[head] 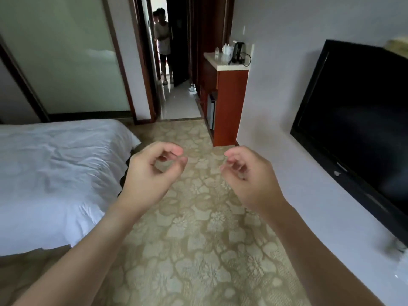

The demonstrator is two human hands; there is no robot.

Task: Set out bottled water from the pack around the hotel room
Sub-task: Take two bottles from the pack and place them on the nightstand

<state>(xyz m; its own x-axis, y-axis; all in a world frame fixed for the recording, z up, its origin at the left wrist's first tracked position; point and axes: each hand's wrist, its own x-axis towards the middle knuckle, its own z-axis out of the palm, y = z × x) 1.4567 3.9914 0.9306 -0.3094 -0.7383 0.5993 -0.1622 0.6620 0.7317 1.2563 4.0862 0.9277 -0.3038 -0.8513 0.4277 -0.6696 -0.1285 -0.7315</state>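
Left hand (152,171) and right hand (247,173) raised over patterned carpet (198,239), fingers loosely curled, holding nothing; bottled water pack (192,88) far off on the tiled hallway floor (178,104), beside the wooden cabinet (229,102); bed (55,173) at left; television (357,120) at right.
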